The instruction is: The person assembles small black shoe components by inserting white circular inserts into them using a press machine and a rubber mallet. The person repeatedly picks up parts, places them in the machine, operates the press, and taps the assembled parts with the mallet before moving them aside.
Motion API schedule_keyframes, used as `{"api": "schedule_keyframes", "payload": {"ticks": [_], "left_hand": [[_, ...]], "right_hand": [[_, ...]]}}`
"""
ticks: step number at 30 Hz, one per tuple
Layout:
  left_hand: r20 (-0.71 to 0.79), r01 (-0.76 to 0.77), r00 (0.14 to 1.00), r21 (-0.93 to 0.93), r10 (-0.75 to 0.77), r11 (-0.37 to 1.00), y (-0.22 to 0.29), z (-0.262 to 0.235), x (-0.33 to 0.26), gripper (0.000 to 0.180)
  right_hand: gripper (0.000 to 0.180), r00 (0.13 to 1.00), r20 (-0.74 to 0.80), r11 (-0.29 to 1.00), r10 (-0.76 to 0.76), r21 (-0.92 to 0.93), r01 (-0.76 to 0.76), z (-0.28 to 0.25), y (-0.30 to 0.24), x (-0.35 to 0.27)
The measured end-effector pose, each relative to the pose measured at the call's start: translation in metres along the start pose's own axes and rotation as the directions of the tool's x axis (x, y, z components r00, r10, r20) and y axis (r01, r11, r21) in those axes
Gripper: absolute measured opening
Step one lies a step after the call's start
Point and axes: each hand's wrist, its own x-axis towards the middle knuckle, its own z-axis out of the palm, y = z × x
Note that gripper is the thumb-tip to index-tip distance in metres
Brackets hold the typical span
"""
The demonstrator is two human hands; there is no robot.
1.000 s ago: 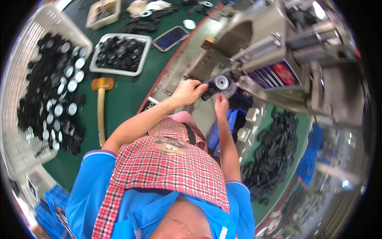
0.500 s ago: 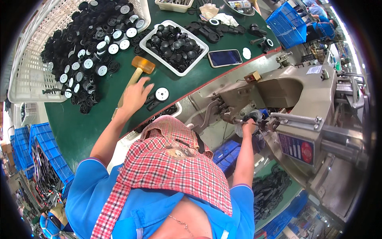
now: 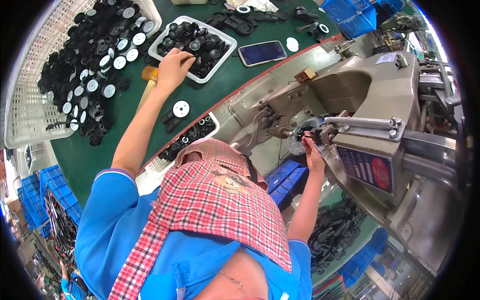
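My left hand (image 3: 173,71) is over the near left edge of a white tray (image 3: 204,80) full of round black caps (image 3: 192,42). Its fingers are drawn together at the caps; what lies between the fingertips is too small to make out. Partly hidden behind that arm lies a mallet with an amber head (image 3: 150,74) and wooden handle. At the bench machine (image 3: 350,82), my right hand (image 3: 312,154) pinches a small black part (image 3: 306,135) in front of a clear round guard (image 3: 297,144). A black part with a white disc (image 3: 181,108) lies on the green table nearby.
A large white basket (image 3: 22,95) at the left overflows with black wheels and white discs. A phone (image 3: 262,53) lies beside the tray, with black fittings (image 3: 235,22) behind it. A smaller white bin (image 3: 215,131) stands by the table's edge. Blue crates (image 3: 286,182) stand below the machine.
My left hand has moved from beside the mallet up and away to the tray of caps. My right hand stays at the machine, its fingers now turned upward and lower. The whole view has shifted slightly.
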Motion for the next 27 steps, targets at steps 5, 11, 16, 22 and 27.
{"api": "schedule_keyframes", "payload": {"ticks": [5,11,16,22,27], "left_hand": [[0.503,0.553,0.791,-0.347,-0.347,0.758,0.010,-0.048,-0.057,0.023],[0.556,0.732,0.663,-0.341,-0.501,0.590,0.002,-0.038,-0.120,0.026],[0.320,0.554,0.804,-0.098,-0.501,0.827,0.016,-0.032,-0.123,0.030],[0.218,0.392,0.886,0.120,-0.409,0.912,0.030,-0.035,-0.118,0.028],[0.251,0.604,0.791,-0.180,-0.558,0.776,0.021,-0.030,-0.126,0.023]], "right_hand": [[0.019,0.988,0.032,0.987,0.150,0.046,-0.151,0.044,-0.042,-0.023],[0.014,0.886,-0.200,0.772,-0.418,-0.592,0.231,0.088,-0.034,-0.039],[0.015,0.809,0.015,0.448,-0.587,-0.826,0.341,0.080,-0.009,-0.027],[0.022,0.827,0.082,0.338,-0.556,-0.887,0.315,0.085,-0.009,-0.046],[0.027,0.982,0.033,0.506,-0.184,-0.854,0.123,0.096,0.010,-0.064]]}}
